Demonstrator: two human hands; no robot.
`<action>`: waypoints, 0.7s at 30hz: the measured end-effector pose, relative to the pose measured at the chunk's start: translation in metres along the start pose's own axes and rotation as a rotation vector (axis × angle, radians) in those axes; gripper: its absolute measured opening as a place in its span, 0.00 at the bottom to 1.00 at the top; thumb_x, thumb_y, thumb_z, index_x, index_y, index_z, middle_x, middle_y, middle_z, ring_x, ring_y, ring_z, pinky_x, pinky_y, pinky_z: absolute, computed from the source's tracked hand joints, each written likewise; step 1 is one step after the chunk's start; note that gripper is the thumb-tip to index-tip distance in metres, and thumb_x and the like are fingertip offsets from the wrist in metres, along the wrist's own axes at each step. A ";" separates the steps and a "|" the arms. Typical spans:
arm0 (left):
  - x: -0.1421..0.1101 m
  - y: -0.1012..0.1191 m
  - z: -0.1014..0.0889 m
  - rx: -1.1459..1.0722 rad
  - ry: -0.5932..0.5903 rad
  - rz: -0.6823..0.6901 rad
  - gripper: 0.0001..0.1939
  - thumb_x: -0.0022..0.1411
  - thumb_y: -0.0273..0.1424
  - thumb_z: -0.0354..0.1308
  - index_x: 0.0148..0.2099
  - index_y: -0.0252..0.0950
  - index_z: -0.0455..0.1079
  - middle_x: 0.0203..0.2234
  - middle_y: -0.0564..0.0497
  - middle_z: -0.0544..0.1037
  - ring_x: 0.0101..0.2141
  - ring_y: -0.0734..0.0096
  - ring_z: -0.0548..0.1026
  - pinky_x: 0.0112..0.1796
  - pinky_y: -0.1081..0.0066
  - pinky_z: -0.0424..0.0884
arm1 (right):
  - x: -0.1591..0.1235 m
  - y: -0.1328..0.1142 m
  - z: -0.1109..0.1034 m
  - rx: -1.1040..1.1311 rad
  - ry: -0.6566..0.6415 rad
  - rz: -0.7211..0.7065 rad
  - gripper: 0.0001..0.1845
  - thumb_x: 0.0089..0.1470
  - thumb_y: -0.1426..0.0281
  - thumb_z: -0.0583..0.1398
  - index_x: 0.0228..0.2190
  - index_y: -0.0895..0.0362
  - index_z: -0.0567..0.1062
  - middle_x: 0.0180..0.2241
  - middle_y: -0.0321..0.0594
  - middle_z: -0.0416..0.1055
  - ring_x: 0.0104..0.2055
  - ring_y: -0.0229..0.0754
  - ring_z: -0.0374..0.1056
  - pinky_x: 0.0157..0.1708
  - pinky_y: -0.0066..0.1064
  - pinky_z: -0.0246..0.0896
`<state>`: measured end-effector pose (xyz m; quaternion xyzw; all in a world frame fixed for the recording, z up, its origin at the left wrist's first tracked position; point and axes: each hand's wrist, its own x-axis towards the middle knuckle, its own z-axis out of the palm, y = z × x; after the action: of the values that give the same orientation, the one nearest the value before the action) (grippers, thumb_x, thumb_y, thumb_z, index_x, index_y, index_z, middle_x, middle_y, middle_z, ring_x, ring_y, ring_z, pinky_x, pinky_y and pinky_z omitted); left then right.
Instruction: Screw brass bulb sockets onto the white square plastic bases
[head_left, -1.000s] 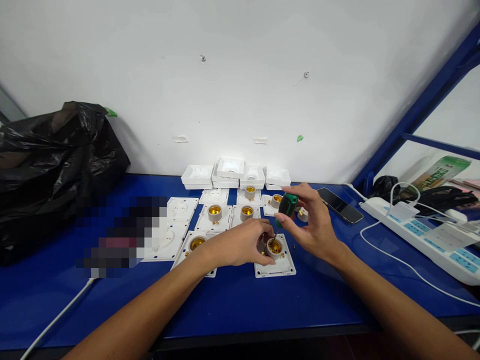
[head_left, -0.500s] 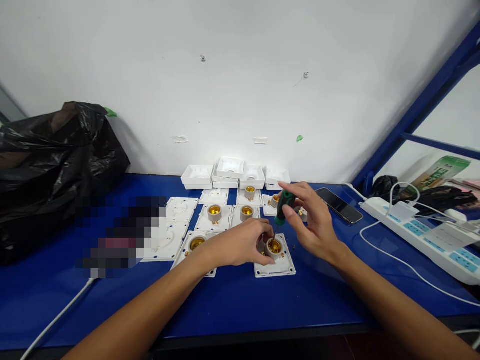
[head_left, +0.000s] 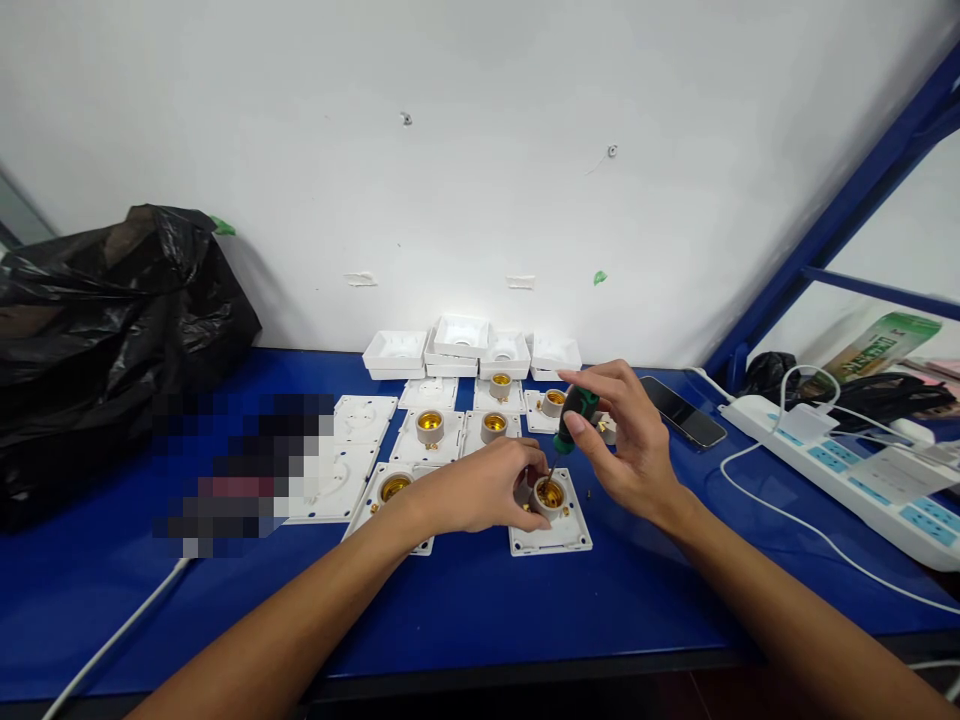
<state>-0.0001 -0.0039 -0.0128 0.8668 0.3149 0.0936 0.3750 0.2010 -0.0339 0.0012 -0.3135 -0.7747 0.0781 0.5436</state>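
My right hand (head_left: pixel 626 440) grips the green and black handle of a screwdriver (head_left: pixel 577 415), its shaft slanting down into a round lamp socket (head_left: pixel 551 497) with a brass-coloured inside. That socket sits on a square white plate (head_left: pixel 555 540) near the table's front. Thumb and fingers of my left hand (head_left: pixel 499 487) are closed around the socket's left side. Just beyond lie several more white plates bearing sockets, among them one socket (head_left: pixel 430 427) to the left and another (head_left: pixel 494 428) behind my left hand. The screwdriver's tip is hidden inside the socket.
White square covers (head_left: pixel 461 335) are piled against the wall. A phone (head_left: pixel 682 412) and a white power strip (head_left: pixel 840 470) with cables lie on the right of the blue table (head_left: pixel 585 620). A black plastic bag (head_left: pixel 112 330) fills the left. A small screw (head_left: pixel 589 494) lies beside the plate.
My right hand and the screwdriver handle have shifted slightly to the right, so the screwdriver leans more. The left hand keeps its place on the socket.
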 end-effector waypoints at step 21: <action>0.000 0.002 -0.001 0.003 -0.012 -0.009 0.21 0.54 0.44 0.68 0.44 0.37 0.71 0.36 0.51 0.72 0.34 0.68 0.69 0.33 0.68 0.63 | -0.005 0.004 0.004 0.059 0.012 0.009 0.24 0.61 0.74 0.62 0.56 0.45 0.68 0.42 0.36 0.68 0.36 0.37 0.66 0.32 0.34 0.67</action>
<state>0.0006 -0.0043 -0.0103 0.8665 0.3166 0.0862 0.3762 0.2000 -0.0320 -0.0062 -0.3014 -0.7673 0.1016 0.5568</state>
